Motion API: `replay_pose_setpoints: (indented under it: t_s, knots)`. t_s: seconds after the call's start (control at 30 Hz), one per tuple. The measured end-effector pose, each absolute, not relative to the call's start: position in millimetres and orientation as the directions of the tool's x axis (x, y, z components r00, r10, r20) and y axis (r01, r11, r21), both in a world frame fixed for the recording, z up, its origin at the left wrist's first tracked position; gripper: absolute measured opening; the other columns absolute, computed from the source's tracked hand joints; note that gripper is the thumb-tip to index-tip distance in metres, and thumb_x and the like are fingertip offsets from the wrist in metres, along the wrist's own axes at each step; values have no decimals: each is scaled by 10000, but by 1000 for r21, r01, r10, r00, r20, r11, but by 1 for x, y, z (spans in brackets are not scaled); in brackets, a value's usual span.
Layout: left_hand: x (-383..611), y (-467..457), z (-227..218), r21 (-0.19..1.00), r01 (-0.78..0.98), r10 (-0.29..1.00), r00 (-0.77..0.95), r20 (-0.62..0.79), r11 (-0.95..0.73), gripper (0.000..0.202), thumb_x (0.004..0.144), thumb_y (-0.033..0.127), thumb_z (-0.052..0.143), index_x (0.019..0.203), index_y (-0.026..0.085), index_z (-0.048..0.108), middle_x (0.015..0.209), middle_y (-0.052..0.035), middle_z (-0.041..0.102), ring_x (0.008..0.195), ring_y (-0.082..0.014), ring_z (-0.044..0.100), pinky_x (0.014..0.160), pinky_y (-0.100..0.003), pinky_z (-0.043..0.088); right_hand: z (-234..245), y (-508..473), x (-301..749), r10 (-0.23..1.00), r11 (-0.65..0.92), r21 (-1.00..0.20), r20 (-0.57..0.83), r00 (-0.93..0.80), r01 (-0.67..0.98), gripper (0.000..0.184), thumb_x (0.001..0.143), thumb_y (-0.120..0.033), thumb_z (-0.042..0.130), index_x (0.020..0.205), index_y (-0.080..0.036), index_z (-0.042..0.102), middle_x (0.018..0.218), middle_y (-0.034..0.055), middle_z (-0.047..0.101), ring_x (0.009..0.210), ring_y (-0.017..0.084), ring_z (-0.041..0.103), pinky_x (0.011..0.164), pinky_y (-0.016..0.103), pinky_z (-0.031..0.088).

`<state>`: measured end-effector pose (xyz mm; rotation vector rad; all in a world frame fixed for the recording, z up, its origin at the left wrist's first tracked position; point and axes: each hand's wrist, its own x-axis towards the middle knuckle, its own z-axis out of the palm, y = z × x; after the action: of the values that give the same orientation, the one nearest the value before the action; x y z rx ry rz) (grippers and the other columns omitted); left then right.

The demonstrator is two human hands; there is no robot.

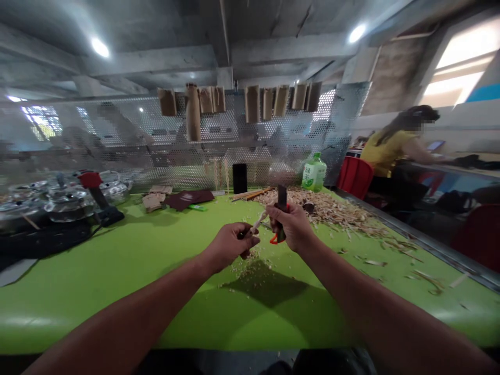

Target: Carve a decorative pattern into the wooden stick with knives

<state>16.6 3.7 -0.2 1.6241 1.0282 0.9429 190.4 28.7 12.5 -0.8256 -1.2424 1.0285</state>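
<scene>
My left hand (233, 242) is closed around the lower end of a thin pale wooden stick (259, 223) that slants up to the right. My right hand (292, 227) is closed on a knife-like tool with a black and red handle (280, 204), held against the stick. Both hands hover above the green table (117, 271). A small heap of fine wood shavings (250, 260) lies on the table just under them.
A large pile of wood shavings (332, 208) spreads along the right side. A green bottle (314, 174), a black box (239, 178), a dark pouch (189, 198) and metal lids (62, 200) sit at the back. A person in yellow (390, 151) sits at right.
</scene>
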Motion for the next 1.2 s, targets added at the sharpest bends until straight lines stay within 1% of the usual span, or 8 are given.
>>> replay_pose_setpoints:
  t_s: [0.17, 0.33, 0.57, 0.8, 0.9, 1.03, 1.13, 1.2]
  knots:
    - [9, 9, 4, 936, 274, 902, 422, 89, -221, 348, 778, 483, 602, 746, 137, 600, 497, 18, 531, 437, -89, 474, 475, -216, 398, 17, 38, 202, 934, 357, -887, 339, 111, -294, 307, 650, -409, 742, 679, -198, 522, 493, -63, 469, 369, 70, 406, 351, 216, 328]
    - [-6, 21, 17, 895, 338, 884, 453, 115, -290, 356, 756, 493, 618, 679, 146, 597, 504, 27, 503, 449, -89, 446, 475, -218, 371, 24, 44, 213, 925, 381, -851, 346, 160, -362, 321, 628, -402, 754, 728, -208, 519, 523, -73, 493, 377, 60, 407, 352, 203, 328]
    - [-34, 32, 35, 874, 382, 913, 381, 149, -302, 276, 726, 411, 677, 709, 135, 658, 526, 22, 523, 462, -83, 449, 471, -213, 358, 41, 44, 219, 932, 362, -908, 356, 69, -208, 327, 616, -395, 780, 710, -183, 550, 496, -66, 516, 358, 51, 399, 338, 189, 294]
    - [-55, 51, 45, 962, -116, 954, 144, 263, -248, 329, 626, 331, 793, 815, 126, 617, 611, 31, 550, 461, -48, 461, 446, -184, 374, 46, 32, 219, 938, 316, -948, 320, -131, -48, 315, 652, -393, 754, 707, -176, 533, 528, -38, 580, 346, 47, 412, 327, 172, 273]
    - [-54, 56, 44, 949, -177, 949, 132, 287, -262, 337, 679, 410, 744, 816, 147, 582, 634, 44, 533, 497, -41, 478, 491, -178, 404, 38, 28, 215, 939, 290, -957, 290, -187, -29, 322, 654, -398, 748, 729, -179, 524, 539, -40, 585, 348, 48, 410, 330, 174, 292]
    - [-54, 57, 44, 973, -99, 948, 224, 226, -208, 297, 705, 374, 728, 831, 137, 603, 644, 9, 574, 513, -77, 522, 478, -206, 410, 33, 35, 219, 941, 315, -949, 311, -133, 8, 317, 668, -403, 736, 746, -189, 516, 542, -52, 570, 357, 48, 408, 341, 183, 305]
    - [-59, 54, 48, 988, 110, 905, 422, 55, -111, 257, 685, 318, 753, 778, 112, 632, 662, -44, 615, 508, -110, 544, 465, -240, 415, 35, 46, 230, 926, 366, -925, 351, -141, 99, 306, 664, -399, 738, 733, -184, 531, 542, -47, 558, 371, 51, 410, 349, 194, 306]
    - [-60, 49, 49, 955, 285, 807, 582, -103, -84, 278, 758, 399, 683, 758, 126, 632, 681, -52, 612, 527, -117, 548, 481, -253, 425, 37, 53, 238, 921, 368, -915, 335, -201, 162, 308, 656, -398, 743, 734, -183, 537, 526, -57, 532, 374, 52, 400, 352, 199, 305]
